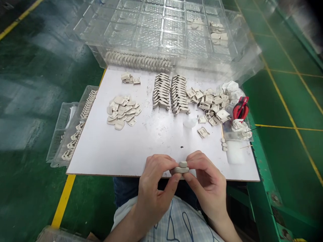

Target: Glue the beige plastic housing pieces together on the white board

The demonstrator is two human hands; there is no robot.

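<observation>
Between my two hands, above the board's front edge, is a small light-grey piece (180,170) with a smaller block on top. My left hand (158,181) pinches its left side between thumb and fingertips. On the right side, my right hand (208,183) pinches the same piece in like manner. The fingertips cover its ends. Beyond the hands stand two rows of stacked grey bent parts (161,91). A pile of flat rounded grey pieces (123,111) lies to the left, and a heap of squarish grey pieces (212,102) to the right.
Clear compartment trays (161,32) are stacked along the back. More trays (67,134) with grey parts stand off the left edge. At right lie red-handled pliers (240,109), crumpled white tissue (230,89) and a white pad (236,153) on the white board (111,154).
</observation>
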